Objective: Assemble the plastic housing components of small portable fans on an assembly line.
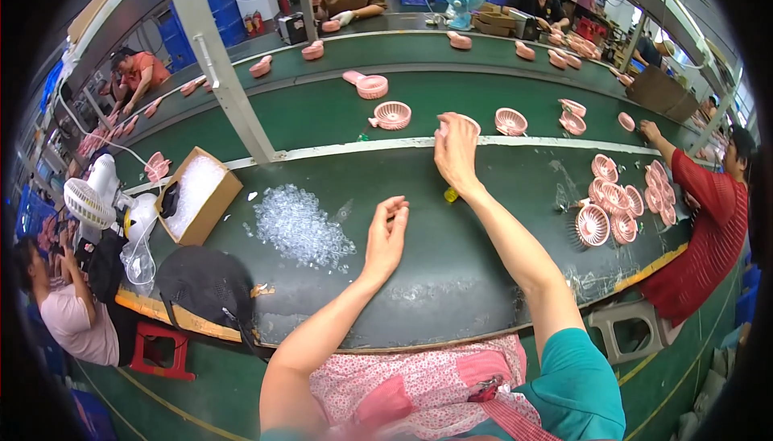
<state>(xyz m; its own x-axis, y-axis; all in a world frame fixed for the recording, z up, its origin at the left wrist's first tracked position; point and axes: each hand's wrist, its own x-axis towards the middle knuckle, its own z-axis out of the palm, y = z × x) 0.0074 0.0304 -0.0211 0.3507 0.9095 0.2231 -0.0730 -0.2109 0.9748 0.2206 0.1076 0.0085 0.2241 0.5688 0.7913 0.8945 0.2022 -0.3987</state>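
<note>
My right hand [456,155] reaches to the white edge strip of the green conveyor, its fingers closed round a round pink fan housing [476,125], mostly hidden under the hand. Over the dark work surface, my left hand [386,240] is held with curled fingers and the thumb near them; whatever may lie in it is too small or hidden to make out. Left of it spreads a pile of small clear plastic pieces [298,224]. Pink fan housings rest on the belt by my right hand, among them one to its left [392,116] and one to its right [510,121].
Several pink housings [613,195] are heaped at the right. At the left stand a cardboard box [227,191] of clear pieces, a black bag [205,280] and a white fan [93,199]. A person in red [708,216] reaches toward the belt; others work beyond it. A metal post [217,63] rises at left.
</note>
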